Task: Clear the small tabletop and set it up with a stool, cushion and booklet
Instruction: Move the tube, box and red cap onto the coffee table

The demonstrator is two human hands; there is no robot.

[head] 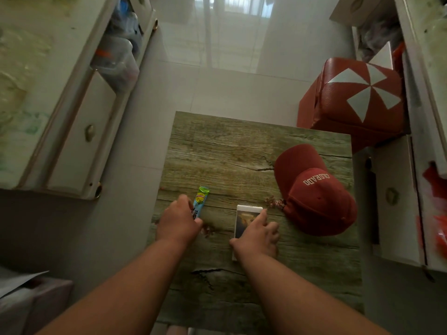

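Two bare forearms — no sleeves, no jewellery.

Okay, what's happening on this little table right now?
A person is clearing the small wood-grain table. The left hand closes around a blue-green snack sachet, while the right hand lies on a small white box, grip unclear. A red cap sits untouched at the right. A red-and-white stool waits on the floor beyond.

So there's a white cabinet (79, 131) on the left with an open compartment stuffed with plastic bags (121, 52), another white cabinet (399, 197) on the right with orange stuff (440, 233) poking out, and glossy pale floor tiles (217, 68) between them.
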